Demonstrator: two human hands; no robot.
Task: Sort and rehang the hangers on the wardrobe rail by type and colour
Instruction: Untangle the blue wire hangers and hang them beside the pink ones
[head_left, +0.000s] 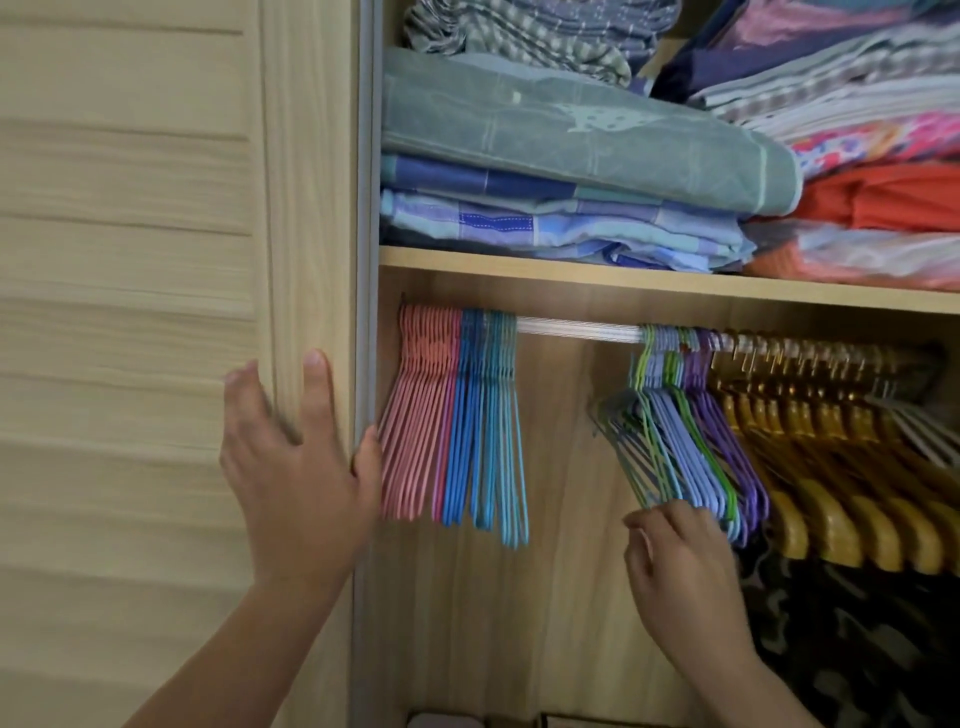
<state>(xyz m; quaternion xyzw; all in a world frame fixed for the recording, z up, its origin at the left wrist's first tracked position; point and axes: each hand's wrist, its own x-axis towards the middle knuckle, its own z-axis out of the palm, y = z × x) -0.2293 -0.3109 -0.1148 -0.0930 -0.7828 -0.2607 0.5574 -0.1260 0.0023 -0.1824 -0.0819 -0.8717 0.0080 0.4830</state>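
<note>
Head view: pink hangers bunched beside blue hangers.

two bare forearms, left hand, right hand; seemingly no rings.

left hand raised, fingers spread flat, right hand raised, fingers curled

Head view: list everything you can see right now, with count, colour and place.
pink hangers: one bunch, rail's far left
blue hangers: one bunch, beside the pink
mixed hangers: one bunch, grey, green, lilac, purple, mid-rail
wooden hangers: one row, amber, right
rail: one, white, under shelf
folded linens: stacks, mostly blue, on shelf
door: one, pale wood, left
left hand: flat on door edge
right hand: fingering the mixed hangers' lower ends
</note>
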